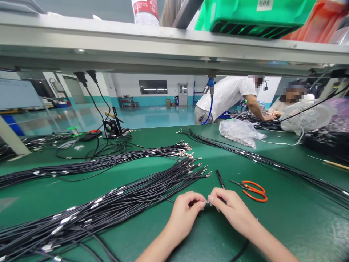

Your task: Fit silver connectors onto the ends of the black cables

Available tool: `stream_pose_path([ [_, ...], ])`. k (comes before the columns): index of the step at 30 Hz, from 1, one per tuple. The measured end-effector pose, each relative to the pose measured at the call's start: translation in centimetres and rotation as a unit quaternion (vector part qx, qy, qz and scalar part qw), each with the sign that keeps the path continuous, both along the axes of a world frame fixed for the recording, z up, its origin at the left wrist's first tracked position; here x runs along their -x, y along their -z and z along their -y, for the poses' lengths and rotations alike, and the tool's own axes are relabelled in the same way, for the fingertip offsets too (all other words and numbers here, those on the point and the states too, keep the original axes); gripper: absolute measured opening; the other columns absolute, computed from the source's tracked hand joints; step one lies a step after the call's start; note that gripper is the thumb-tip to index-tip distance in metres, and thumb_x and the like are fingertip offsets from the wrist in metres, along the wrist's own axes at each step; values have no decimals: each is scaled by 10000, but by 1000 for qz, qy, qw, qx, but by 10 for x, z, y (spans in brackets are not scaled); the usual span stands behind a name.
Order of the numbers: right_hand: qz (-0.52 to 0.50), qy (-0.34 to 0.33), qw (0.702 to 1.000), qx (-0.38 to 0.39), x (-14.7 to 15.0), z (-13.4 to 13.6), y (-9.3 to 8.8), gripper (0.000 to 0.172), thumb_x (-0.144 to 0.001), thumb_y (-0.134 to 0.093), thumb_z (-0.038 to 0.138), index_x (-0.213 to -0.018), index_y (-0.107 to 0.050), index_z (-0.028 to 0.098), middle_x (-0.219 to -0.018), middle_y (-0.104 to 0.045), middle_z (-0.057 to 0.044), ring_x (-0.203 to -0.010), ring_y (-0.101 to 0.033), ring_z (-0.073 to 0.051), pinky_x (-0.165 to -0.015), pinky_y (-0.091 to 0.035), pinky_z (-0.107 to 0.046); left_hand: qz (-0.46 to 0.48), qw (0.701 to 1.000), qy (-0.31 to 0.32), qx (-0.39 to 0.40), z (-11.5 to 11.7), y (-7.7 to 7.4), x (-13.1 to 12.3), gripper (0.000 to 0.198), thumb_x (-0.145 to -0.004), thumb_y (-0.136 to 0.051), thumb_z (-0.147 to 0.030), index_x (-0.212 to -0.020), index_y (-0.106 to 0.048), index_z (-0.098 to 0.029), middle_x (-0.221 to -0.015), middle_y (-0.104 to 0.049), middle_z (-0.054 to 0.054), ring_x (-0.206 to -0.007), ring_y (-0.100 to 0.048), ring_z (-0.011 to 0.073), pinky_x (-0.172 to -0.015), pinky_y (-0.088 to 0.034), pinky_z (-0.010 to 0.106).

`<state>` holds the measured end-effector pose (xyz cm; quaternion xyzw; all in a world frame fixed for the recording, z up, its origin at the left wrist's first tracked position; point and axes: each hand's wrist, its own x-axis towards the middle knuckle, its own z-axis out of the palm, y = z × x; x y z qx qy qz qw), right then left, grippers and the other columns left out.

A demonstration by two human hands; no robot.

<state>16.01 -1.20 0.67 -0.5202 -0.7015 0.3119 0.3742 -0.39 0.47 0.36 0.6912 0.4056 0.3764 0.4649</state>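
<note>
The person's left hand (188,213) and right hand (231,211) meet near the front edge of the green surface (294,218). Each grip is narrow, thumb and forefinger pinched from either side on one small metal terminal (207,202). The terminal seems to sit on the end of a black cable (241,249) that runs back under the right wrist, though the join is hidden. Both hands rest low on the surface, which likely steadies so small a part.

Two long bundles of cables (114,203) lie to the left. Their terminal ends fan out towards the hands, so single ends sit within easy reach. Orange scissors (254,191) and a slim black tool (220,179) lie just beyond the right hand, close but apart from it.

Farther back are a crumpled plastic bag (240,133) and a white fan (308,118), and a co-worker's arm (256,107) leans over more cables.

On the shelf (109,40) overhead, a green crate (253,14) carries a white label and a can (145,11) has a red one. The writing on both is too blurred to read.
</note>
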Motion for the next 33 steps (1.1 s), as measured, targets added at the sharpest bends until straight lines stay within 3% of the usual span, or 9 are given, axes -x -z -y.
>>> stream_pose_path([
  [11,-44,-6,997,65,0,-1,3,310,-830,-441,354,-582,-471,170,-515,-380,53,-494,-342,-108,-479,-258,-218,-1,997,29,65,-1,1,0,173,-717,-500,-223,-701,-643,-126,-591,-513,-18,-575,-415,113,-561,-317,212],
  [22,-37,5,998,54,-1,-3,5,297,-828,-445,351,-589,-463,175,-527,-366,55,-504,-334,-110,-484,-254,-218,-19,999,19,45,-3,3,0,176,-724,-503,-204,-747,-658,-124,-627,-579,8,-570,-460,118,-553,-352,216],
  [26,-27,6,997,66,-2,-4,8,304,-828,-439,362,-589,-461,175,-525,-376,52,-501,-339,-112,-479,-259,-217,-34,999,-16,39,-2,5,-1,153,-706,-528,-200,-678,-662,-133,-582,-571,2,-533,-477,121,-534,-369,222],
  [29,-26,-9,996,89,-4,-4,7,304,-827,-436,366,-596,-475,172,-521,-416,42,-502,-373,-118,-488,-285,-218,-27,998,-62,3,1,5,-3,114,-666,-563,-164,-645,-674,-152,-642,-609,24,-616,-538,152,-599,-407,241],
  [33,-83,-37,993,78,-5,-2,0,199,-799,-488,292,-641,-493,170,-585,-424,39,-561,-392,-119,-538,-311,-213,-14,995,-97,-22,5,-1,-6,106,-632,-585,-129,-616,-678,-178,-683,-628,33,-675,-569,173,-636,-427,255],
])
